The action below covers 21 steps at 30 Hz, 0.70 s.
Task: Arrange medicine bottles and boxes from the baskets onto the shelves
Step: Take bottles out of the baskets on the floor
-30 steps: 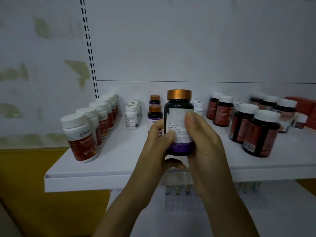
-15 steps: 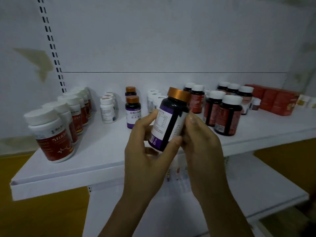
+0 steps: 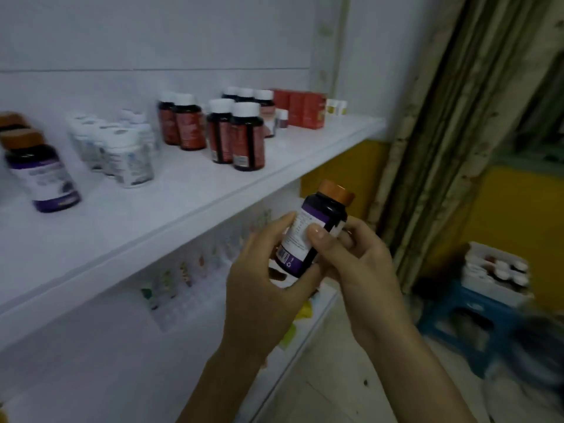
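Both hands close on one dark bottle [image 3: 316, 222]: the left hand [image 3: 265, 282] cups its lower end, fingers curled round the base, while the right hand [image 3: 360, 264] grips it from the other side, its thumb pressed on the white label and its other fingers curled behind. The bottle is held in the air, in front of and below the front edge of the upper shelf [image 3: 213, 199] and touching nothing but the hands. It is tilted, its long axis running from the base at lower left, in the left palm, up to the copper cap [image 3: 337, 193] at upper right, so the cap points up and away from the shelf. A purple band crosses the label below the bottle's shoulder, and a barcode shows near the base. On the shelf, at far left, stands an upright bottle with a purple label [image 3: 42, 175] and the same copper cap, with another behind it. To its right is a cluster of small white bottles [image 3: 122, 151], then dark bottles with red labels [image 3: 235, 132] and white caps, then red boxes [image 3: 300, 108] near the shelf's far end. Blurred coloured items lie on the lower shelf [image 3: 91, 370]. At right, well apart, a white basket [image 3: 488, 288] of bottles sits on a blue stool [image 3: 457, 315] beside a curtain [image 3: 442, 117].
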Each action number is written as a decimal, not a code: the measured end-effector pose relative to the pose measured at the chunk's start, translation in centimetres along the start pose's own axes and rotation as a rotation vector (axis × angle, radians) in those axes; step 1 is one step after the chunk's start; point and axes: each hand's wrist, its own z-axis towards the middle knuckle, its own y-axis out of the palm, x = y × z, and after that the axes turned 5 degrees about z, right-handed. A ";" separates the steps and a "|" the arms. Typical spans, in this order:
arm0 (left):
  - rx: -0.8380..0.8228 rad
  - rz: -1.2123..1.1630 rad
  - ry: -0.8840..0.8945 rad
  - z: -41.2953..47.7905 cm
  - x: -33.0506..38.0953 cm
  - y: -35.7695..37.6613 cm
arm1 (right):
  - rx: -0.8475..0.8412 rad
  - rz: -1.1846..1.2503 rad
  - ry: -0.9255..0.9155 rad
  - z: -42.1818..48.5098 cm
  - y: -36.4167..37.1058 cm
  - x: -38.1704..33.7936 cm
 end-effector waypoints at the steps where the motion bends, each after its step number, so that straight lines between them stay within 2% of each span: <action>1: -0.099 -0.166 -0.079 -0.1 0.3 1.3 | 0.028 -0.025 0.001 -0.2 -1.7 -0.4; 5: -0.468 -0.752 -0.530 -0.6 0.7 8.0 | 0.082 -0.105 0.031 -0.5 -9.2 -2.1; 7: -0.559 -0.994 -0.747 -1.2 1.1 11.8 | 0.143 -0.115 0.048 -0.6 -13.4 -2.8; 8: -0.597 -1.045 -0.798 -1.4 1.2 13.9 | 0.173 -0.112 0.051 -0.7 -15.7 -3.1; 12: -0.760 -1.140 -0.865 -1.0 2.0 23.6 | 0.288 -0.092 0.053 0.0 -25.4 -4.1; 16: -0.897 -1.206 -1.003 -0.4 3.1 34.4 | 0.306 -0.123 0.098 1.9 -35.7 -6.3; 19: -0.949 -1.090 -1.082 0.2 4.6 41.6 | 0.359 -0.148 0.138 3.2 -43.0 -8.5; 21: -0.998 -0.947 -1.044 0.9 5.2 45.8 | 0.419 -0.197 0.145 4.1 -47.3 -9.2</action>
